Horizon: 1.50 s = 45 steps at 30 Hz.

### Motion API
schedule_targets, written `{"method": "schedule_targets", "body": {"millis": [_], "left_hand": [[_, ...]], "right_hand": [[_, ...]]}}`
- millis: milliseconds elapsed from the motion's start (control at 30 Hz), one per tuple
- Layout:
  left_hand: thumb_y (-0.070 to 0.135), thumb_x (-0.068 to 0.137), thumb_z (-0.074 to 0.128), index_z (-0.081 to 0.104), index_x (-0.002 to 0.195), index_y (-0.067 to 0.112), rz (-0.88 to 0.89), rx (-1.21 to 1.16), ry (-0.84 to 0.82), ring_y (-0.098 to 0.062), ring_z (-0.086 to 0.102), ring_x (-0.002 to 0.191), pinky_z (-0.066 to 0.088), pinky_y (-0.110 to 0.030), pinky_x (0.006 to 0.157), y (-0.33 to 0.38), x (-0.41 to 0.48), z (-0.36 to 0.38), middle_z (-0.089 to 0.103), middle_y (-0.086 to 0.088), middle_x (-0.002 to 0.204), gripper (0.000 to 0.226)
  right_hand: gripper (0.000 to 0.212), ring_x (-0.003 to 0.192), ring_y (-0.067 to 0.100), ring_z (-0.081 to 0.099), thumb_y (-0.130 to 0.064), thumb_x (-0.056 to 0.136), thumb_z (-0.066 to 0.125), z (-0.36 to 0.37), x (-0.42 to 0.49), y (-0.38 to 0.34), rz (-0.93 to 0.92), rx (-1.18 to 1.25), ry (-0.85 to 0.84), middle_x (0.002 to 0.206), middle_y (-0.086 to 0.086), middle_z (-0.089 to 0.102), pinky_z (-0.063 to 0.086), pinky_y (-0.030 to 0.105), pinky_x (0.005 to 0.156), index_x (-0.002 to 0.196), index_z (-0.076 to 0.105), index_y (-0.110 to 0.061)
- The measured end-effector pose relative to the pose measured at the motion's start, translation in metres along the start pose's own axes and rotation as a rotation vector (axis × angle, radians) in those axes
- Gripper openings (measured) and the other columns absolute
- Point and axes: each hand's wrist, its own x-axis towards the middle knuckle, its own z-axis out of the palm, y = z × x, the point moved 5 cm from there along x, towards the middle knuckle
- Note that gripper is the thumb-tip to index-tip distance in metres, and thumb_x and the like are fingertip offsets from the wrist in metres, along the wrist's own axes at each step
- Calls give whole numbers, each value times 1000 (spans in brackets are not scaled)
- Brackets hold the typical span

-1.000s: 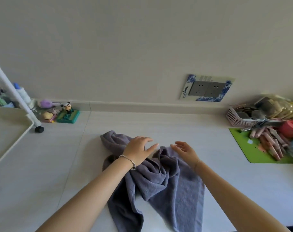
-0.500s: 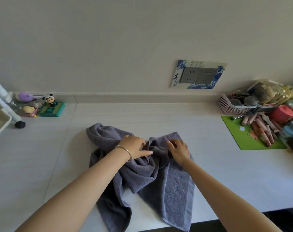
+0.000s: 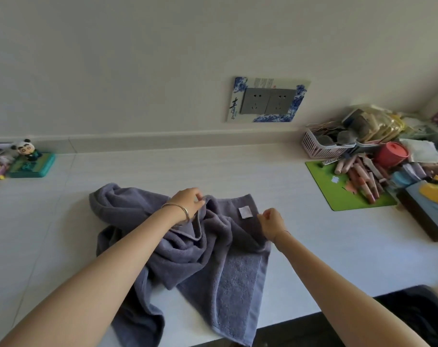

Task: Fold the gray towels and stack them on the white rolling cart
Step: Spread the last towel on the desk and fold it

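A crumpled gray towel (image 3: 213, 266) lies on the white counter (image 3: 300, 241), its near end hanging over the front edge. A white label (image 3: 245, 212) shows near its far right corner. My left hand (image 3: 187, 201), with a bracelet on the wrist, pinches a fold of the towel's far edge. My right hand (image 3: 271, 222) pinches the towel's right edge just beside the label. The white rolling cart is out of view.
A green box with a panda figure (image 3: 29, 161) stands at the far left by the wall. At the right lie a green mat (image 3: 348, 191) with pink tubes, a pink basket (image 3: 320, 146), a red cup (image 3: 391, 154) and more clutter. A wall socket (image 3: 268, 100) sits above the counter.
The view has swung right, so the cart has left the frame. Both hands went from hovering over the towel to pinching its far edge, and the right corner with its label has been pulled out flat.
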Motion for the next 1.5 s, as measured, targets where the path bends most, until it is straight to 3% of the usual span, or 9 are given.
{"method": "schedule_targets", "body": {"millis": [133, 467, 667, 867, 1000, 1167, 1300, 1400, 1500], "left_hand": [[27, 95, 50, 54, 96, 15, 87, -312, 53, -21, 48, 69, 38, -28, 67, 47, 1, -30, 54, -3, 72, 13], [27, 94, 52, 56, 103, 13, 91, 46, 85, -20, 52, 82, 40, -28, 72, 90, 19, -17, 61, -5, 92, 17], [48, 83, 63, 56, 92, 14, -47, 138, 111, -24, 57, 86, 44, -32, 74, 35, 13, 15, 59, 0, 90, 36], [30, 86, 66, 36, 56, 16, 19, -153, 160, -14, 30, 55, 21, -29, 51, 48, 12, 10, 32, 1, 56, 44], [26, 84, 69, 65, 76, 12, 187, -481, 71, -9, 55, 65, 42, -24, 64, 105, 16, -24, 62, 3, 71, 16], [23, 85, 66, 69, 101, 18, 207, -685, -159, -8, 69, 79, 53, -16, 73, 167, 39, -36, 74, 4, 88, 17], [26, 84, 69, 67, 108, 11, 116, -453, 6, -19, 66, 95, 50, -28, 88, 179, 100, 1, 70, -4, 101, 28], [17, 88, 62, 64, 110, 8, 101, -274, 224, -27, 61, 106, 44, -26, 81, 179, 133, 42, 68, -10, 108, 24], [27, 90, 56, 48, 132, 18, 100, 65, 331, -31, 47, 120, 38, -34, 97, 172, 136, 81, 55, -6, 131, 44]], "right_hand": [[21, 74, 25, 63, -17, 96, 52, -45, -10, -14, -29, 525, -189, 82, 13, 63, 52, 35, 74, 105, 35, -8], [89, 123, 29, 47, -46, 78, 71, -36, -6, 34, 137, 265, -280, 140, 13, 44, 44, 40, 99, 143, 27, -6], [48, 80, 22, 54, -48, 79, 68, -10, 6, 31, 165, 289, -280, 96, 12, 60, 50, 34, 76, 99, 64, -4], [27, 96, 27, 61, -25, 92, 57, -29, 4, 19, -109, 349, -187, 107, 14, 66, 51, 41, 90, 108, 60, -3], [21, 93, 19, 57, -20, 95, 53, -113, 15, 18, -282, 461, 9, 101, 12, 63, 48, 35, 86, 102, 55, -1], [20, 94, 15, 67, -24, 96, 52, -222, 26, 25, -256, 682, -223, 104, 4, 71, 50, 27, 82, 110, 63, -15], [31, 95, 17, 65, -33, 90, 59, -265, 67, 58, -116, 508, -237, 107, 2, 68, 49, 24, 74, 115, 61, -14], [28, 95, 18, 58, -27, 88, 65, -262, 122, 91, -99, 277, 71, 103, -2, 59, 46, 29, 86, 108, 63, -7], [34, 96, 24, 57, -16, 83, 68, -240, 152, 122, -19, 307, 273, 103, 6, 60, 46, 35, 86, 113, 56, -2]]}}
